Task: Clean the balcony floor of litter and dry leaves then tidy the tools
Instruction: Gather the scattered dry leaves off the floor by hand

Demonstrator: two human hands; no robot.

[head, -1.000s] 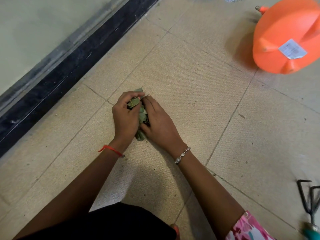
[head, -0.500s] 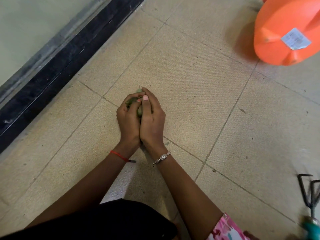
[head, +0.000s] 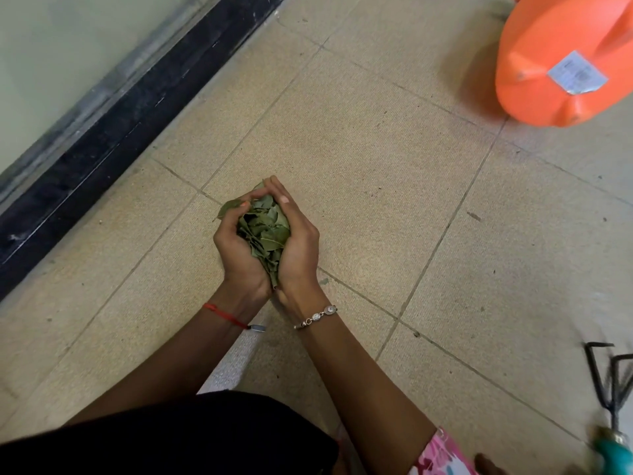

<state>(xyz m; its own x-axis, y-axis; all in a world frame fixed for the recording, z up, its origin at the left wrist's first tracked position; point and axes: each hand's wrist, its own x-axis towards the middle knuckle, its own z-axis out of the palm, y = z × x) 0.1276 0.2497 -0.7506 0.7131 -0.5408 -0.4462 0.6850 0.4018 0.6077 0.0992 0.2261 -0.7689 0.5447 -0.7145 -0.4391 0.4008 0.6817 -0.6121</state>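
Above the tiled floor (head: 376,183), left hand (head: 236,250) and right hand (head: 301,241) cupped together, fingers (head: 279,192) curled round dry leaves (head: 265,231).

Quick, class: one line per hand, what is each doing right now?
Left hand: fingers curled round the leaves, cupping them.
Right hand: fingers curled round the same leaves, cupped against the other.

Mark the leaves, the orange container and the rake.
leaves (head: 263,231), head view, middle of the cupped pile.
orange container (head: 534,63), head view, side left of its label.
rake (head: 615,406), head view, where the tines join.
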